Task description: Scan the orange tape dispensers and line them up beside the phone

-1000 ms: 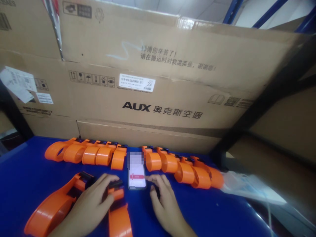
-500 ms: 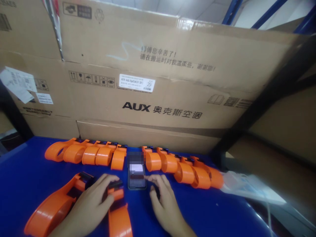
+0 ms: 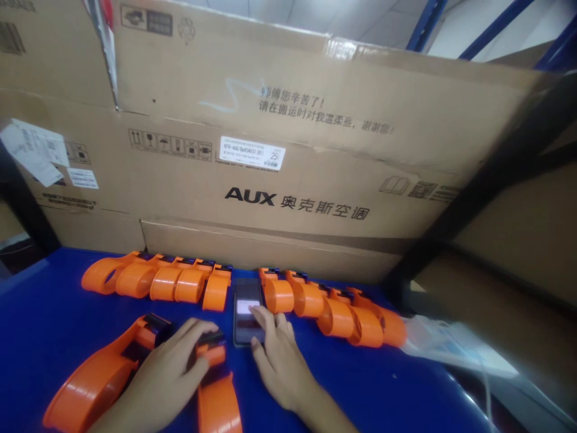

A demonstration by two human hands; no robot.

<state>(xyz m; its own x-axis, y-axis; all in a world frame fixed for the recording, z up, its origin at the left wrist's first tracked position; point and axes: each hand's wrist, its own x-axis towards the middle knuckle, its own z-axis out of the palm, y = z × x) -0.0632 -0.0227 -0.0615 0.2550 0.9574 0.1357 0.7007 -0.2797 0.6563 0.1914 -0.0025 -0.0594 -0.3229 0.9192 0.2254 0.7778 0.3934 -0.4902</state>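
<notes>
My left hand (image 3: 174,358) is closed around the dark-tipped head of an orange tape dispenser (image 3: 219,400) at the bottom of the view, thumb and fingers on either side of it. Left of that hand lies a second tape dispenser (image 3: 92,385), partly covered by my forearm. A phone (image 3: 241,334) with its screen lit lies flat on the blue surface, between the two rows. Over its lower right side is my right hand (image 3: 286,355), fingers apart and holding nothing. Its index fingertip is at the screen, and the thumb is by the phone's lower edge.
Several more orange dispensers stand in a left row (image 3: 164,282) and a right row (image 3: 338,317) on the blue tabletop (image 3: 383,391). Behind them rises a large cardboard box (image 3: 315,156). A dark rack post (image 3: 444,219) slants at right, near clear plastic wrap (image 3: 433,337).
My right hand has moved left and slightly up, from beside the phone onto its screen. My left hand stays on the tape dispenser. The camera view has shifted slightly.
</notes>
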